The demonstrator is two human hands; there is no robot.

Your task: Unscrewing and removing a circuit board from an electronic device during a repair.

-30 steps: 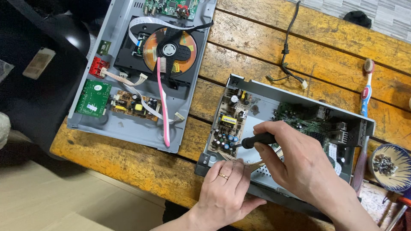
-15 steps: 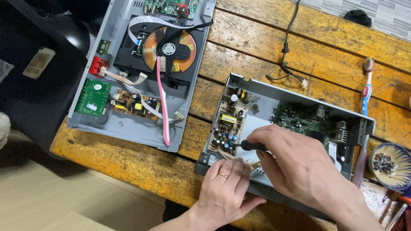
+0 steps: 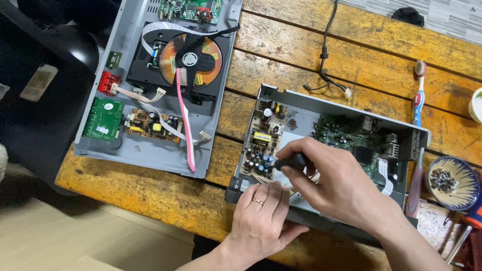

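Since a second ago your right hand (image 3: 341,188) has slid left across the open grey device case (image 3: 346,108), carrying the black screwdriver handle (image 3: 292,161) from over the middle of the case toward the brown power board (image 3: 262,143) at its left end. Your left hand (image 3: 261,221) has barely shifted and stays at the near edge of the case.

Your right hand is clenched around the screwdriver handle, thumb and fingers wrapped over it, with only its dark rounded end showing toward the left. The shaft and tip are hidden under your hand, so you cannot tell what they touch. Your left hand lies flat and holds nothing, its fingers resting on the front lip of the case just beside a bundle of pale wires (image 3: 271,181); a ring shows on one finger.

The case sits on the wooden tabletop (image 3: 281,65), with a green circuit board (image 3: 346,133) under and behind your right hand. To the left, well apart, lies a second opened grey player (image 3: 150,150) with an orange disc (image 3: 193,52) in its drive and a pink toothbrush (image 3: 185,118) lying across it. At the right edge a red and blue toothbrush (image 3: 417,98) lies beside the case, and a patterned bowl (image 3: 459,193) holds small screws. A black cable (image 3: 327,50) trails across the tabletop behind the case.
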